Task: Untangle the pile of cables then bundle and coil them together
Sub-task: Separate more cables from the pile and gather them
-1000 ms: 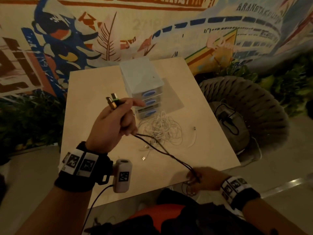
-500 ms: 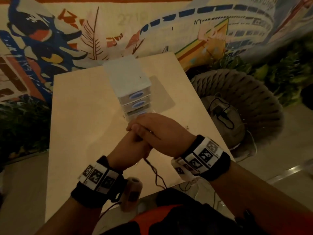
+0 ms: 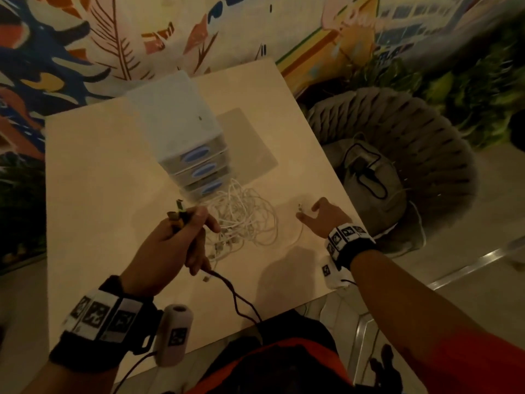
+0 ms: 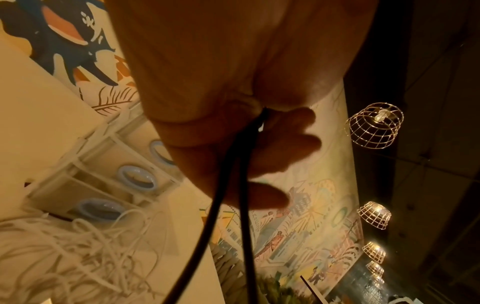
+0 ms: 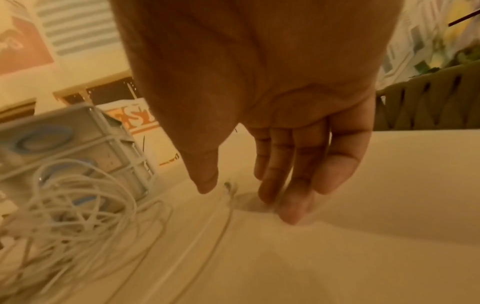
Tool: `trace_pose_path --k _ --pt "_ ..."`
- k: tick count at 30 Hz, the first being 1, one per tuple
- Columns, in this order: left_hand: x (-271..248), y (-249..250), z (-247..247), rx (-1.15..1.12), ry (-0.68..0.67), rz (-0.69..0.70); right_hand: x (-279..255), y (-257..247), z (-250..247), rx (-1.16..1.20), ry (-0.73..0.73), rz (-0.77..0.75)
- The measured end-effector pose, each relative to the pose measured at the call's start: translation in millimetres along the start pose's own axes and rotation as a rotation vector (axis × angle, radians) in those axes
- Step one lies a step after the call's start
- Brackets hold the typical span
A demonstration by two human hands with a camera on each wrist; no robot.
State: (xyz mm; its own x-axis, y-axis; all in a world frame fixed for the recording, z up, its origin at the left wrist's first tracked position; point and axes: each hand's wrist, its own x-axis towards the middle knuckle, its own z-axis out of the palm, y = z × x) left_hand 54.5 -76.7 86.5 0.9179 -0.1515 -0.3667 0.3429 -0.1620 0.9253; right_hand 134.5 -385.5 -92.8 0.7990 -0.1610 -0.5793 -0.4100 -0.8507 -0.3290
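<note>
Lying tangled, white cables [image 3: 244, 220]; dark cable [image 3: 235, 297] doubled.

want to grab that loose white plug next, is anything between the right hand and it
Nothing visible. The right hand is open just above the table, and the white cable end lies on bare surface between thumb and fingers, apart from the white cable pile.

We read no legible text; the wristbands [image 3: 103, 314] carry only square coded markers, and lettering on the wall mural [image 5: 135, 118] is unreadable.
</note>
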Motion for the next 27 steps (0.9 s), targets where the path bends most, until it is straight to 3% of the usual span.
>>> trace_pose_path --k 6,13,16,20,27 --pt "14 -3 10 0.071 -0.041 -0.038 22 -20 11 -0.093 0.022 -0.11" --pt "24 -9 8 0.115 -0.021 -0.069 -20 -20 -31 0.728 -0.037 -0.379" --pt "31 -15 9 0.161 -0.001 -0.069 -34 -15 -54 0.805 -0.02 -0.497" --pt "41 -25 14 0.205 0.02 -0.086 -33 -13 -81 0.864 0.025 -0.529" --pt "49 -32 21 0.299 0.037 -0.021 -60 -64 -123 0.977 -0.106 -0.729"
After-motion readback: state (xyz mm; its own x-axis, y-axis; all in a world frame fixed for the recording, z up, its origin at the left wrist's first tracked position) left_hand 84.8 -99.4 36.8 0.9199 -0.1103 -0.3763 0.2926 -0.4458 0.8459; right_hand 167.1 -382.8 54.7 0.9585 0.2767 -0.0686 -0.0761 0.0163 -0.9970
